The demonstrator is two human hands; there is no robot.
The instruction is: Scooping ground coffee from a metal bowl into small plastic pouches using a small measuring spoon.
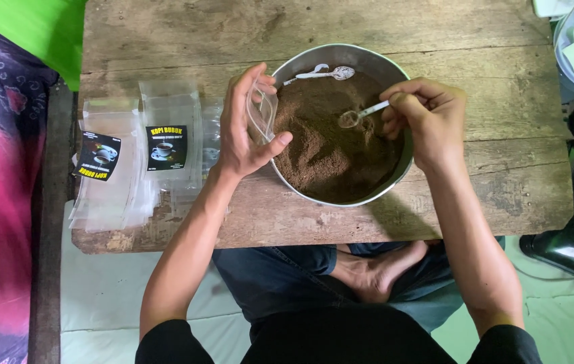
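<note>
At frame centre, the right hand (425,118) pinches a spoon (361,116) over the powder (334,148); the left hand (246,125) grips a clear bag (262,113) beside it.

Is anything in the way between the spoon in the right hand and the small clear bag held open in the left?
Nothing visible. The spoon in the right hand and the clear bag in the left hand are separated only by open brown powder.

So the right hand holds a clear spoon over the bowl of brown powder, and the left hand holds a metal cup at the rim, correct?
Not quite. The head view shows the left hand holding a small clear plastic bag, not a metal cup, at the bowl rim. The right hand does hold the clear spoon over the brown powder.
</note>
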